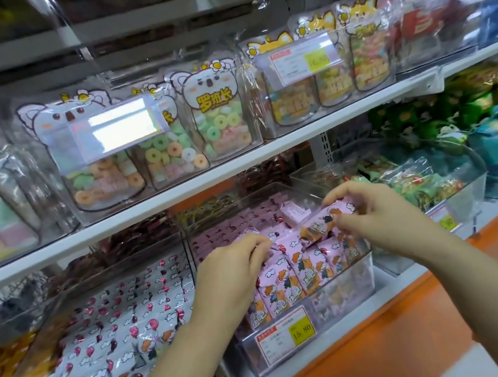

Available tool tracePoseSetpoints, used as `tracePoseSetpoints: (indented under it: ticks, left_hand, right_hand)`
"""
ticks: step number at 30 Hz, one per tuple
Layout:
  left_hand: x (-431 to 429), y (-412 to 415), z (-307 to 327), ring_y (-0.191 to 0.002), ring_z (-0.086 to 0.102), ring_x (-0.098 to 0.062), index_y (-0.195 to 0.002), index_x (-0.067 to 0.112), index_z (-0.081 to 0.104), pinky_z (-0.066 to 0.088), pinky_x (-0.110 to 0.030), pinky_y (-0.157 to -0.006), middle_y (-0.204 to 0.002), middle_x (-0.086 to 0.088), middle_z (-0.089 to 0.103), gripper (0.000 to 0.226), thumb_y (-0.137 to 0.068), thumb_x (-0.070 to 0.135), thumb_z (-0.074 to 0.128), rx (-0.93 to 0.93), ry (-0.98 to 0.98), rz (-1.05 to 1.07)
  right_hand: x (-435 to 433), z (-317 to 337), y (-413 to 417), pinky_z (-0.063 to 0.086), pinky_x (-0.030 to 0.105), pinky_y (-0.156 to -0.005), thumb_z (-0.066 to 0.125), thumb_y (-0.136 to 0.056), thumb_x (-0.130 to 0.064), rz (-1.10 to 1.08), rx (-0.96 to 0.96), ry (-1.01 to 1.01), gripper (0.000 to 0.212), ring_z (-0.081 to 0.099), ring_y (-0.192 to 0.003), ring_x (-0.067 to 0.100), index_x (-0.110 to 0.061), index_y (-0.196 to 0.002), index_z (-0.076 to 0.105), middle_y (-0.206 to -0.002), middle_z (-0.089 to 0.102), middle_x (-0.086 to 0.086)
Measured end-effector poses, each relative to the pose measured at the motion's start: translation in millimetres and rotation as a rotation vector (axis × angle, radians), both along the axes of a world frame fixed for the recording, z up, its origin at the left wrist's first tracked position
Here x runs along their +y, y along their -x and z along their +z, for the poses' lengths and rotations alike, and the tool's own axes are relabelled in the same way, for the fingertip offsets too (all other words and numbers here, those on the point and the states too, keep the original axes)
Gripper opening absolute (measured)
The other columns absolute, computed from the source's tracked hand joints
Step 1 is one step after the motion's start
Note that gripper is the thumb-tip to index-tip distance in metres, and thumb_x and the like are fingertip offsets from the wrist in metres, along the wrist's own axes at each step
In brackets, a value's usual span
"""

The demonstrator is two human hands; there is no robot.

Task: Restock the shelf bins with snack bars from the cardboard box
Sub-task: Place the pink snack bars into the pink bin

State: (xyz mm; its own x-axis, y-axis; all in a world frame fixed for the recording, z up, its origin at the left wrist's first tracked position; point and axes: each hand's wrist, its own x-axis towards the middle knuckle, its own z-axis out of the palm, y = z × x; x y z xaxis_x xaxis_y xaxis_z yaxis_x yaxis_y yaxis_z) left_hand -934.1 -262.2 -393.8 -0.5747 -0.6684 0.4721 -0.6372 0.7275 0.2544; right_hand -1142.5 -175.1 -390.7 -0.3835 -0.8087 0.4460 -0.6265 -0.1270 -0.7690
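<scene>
A clear plastic shelf bin [357, 281] on the lower shelf holds several pink snack bars [307, 271] standing in a row. My right hand [375, 215] pinches one pink snack bar [321, 224] by its upper end, held tilted just above the row. My left hand [234, 271] reaches into the bin's left side, its fingers curled over the tops of the standing bars. The cardboard box is out of view.
A white-wrapped snack bin [118, 331] sits to the left, a green-packet bin [417, 184] to the right. Above, a white shelf [239, 165] carries candy bags. A price tag [286, 333] fronts the pink bin. An orange ledge [407, 325] runs below.
</scene>
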Motion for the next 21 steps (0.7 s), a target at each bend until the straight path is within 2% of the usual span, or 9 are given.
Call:
tracePoseSetpoints:
  ticks: [3,4,6,8,10,12,15,18,21]
  left_hand:
    - [15,5,5,-0.08,0.058,-0.004,-0.102,0.032,0.061,0.044,-0.028,-0.083,-0.081,0.014,0.065,0.036,-0.098,0.048,0.028,-0.05,0.028,0.023]
    - [18,8,6,-0.086,0.056,-0.001,-0.11,0.036,0.058,0.04,-0.026,-0.086,-0.091,0.019,0.064,0.037,-0.097,0.052,0.028,-0.082,0.033,0.029]
    - [20,15,6,-0.113,0.051,-0.003,-0.13,0.04,0.047,0.034,-0.028,-0.096,-0.124,0.022,0.056,0.042,-0.095,0.057,0.031,-0.186,0.068,0.025]
    - [16,22,3,-0.125,0.044,-0.007,-0.139,0.04,0.035,0.033,-0.029,-0.099,-0.138,0.02,0.047,0.048,-0.094,0.058,0.034,-0.283,0.087,0.009]
    - [10,25,2,-0.126,0.043,-0.008,-0.142,0.041,0.032,0.037,-0.028,-0.094,-0.14,0.019,0.046,0.05,-0.094,0.056,0.038,-0.323,0.067,-0.011]
    - [6,26,0,-0.125,0.044,-0.008,-0.14,0.042,0.035,0.039,-0.027,-0.09,-0.139,0.02,0.046,0.048,-0.094,0.053,0.042,-0.313,0.022,-0.032]
    - [0,20,-3,-0.117,0.048,-0.004,-0.131,0.042,0.048,0.039,-0.023,-0.088,-0.13,0.021,0.053,0.038,-0.094,0.048,0.048,-0.248,-0.036,-0.064]
    - [1,13,-7,-0.106,0.052,0.001,-0.119,0.041,0.058,0.039,-0.02,-0.084,-0.116,0.023,0.058,0.029,-0.091,0.046,0.054,-0.214,-0.046,-0.099]
    - [7,4,-10,-0.105,0.052,0.004,-0.116,0.04,0.061,0.039,-0.017,-0.084,-0.112,0.023,0.059,0.028,-0.089,0.047,0.056,-0.207,-0.014,-0.137]
  right_hand:
    - [6,10,4,0.033,0.007,-0.059,0.063,-0.088,-0.02,-0.106,0.163,0.104,0.012,0.045,-0.068,-0.005,-0.031,-0.091,0.058,-0.088,0.054,-0.011]
    - [8,14,5,0.033,0.007,-0.059,0.063,-0.088,-0.02,-0.091,0.203,0.102,0.016,0.043,-0.068,-0.006,-0.031,-0.097,0.056,-0.086,0.053,-0.013]
    - [8,18,4,0.036,0.012,-0.053,0.063,-0.087,-0.017,-0.014,0.247,0.019,0.028,0.043,-0.059,0.0,-0.031,-0.106,0.049,-0.078,0.049,-0.017]
    - [1,18,-3,0.036,0.017,-0.049,0.062,-0.085,-0.014,0.06,0.261,-0.105,0.031,0.044,-0.055,0.005,-0.027,-0.108,0.046,-0.077,0.05,-0.012]
    - [-11,14,-11,0.038,0.02,-0.053,0.061,-0.084,-0.015,0.112,0.295,-0.2,0.027,0.046,-0.059,0.009,-0.023,-0.105,0.047,-0.081,0.052,-0.009]
    - [-21,9,-15,0.037,0.023,-0.057,0.061,-0.085,-0.017,0.136,0.345,-0.249,0.021,0.048,-0.065,0.013,-0.019,-0.102,0.049,-0.078,0.047,-0.013]
    - [-24,3,-16,0.029,0.014,-0.052,0.067,-0.086,-0.026,0.141,0.361,-0.261,0.021,0.042,-0.062,-0.002,-0.02,-0.104,0.057,-0.072,0.041,-0.019]
    - [-19,0,-17,0.034,0.01,-0.049,0.072,-0.083,-0.029,0.202,0.306,-0.299,0.023,0.044,-0.057,-0.009,-0.025,-0.104,0.064,-0.071,0.045,-0.021]
    - [-12,2,-17,0.035,0.003,-0.05,0.073,-0.081,-0.027,0.259,0.296,-0.35,0.019,0.047,-0.052,-0.019,-0.024,-0.1,0.07,-0.061,0.049,-0.024]
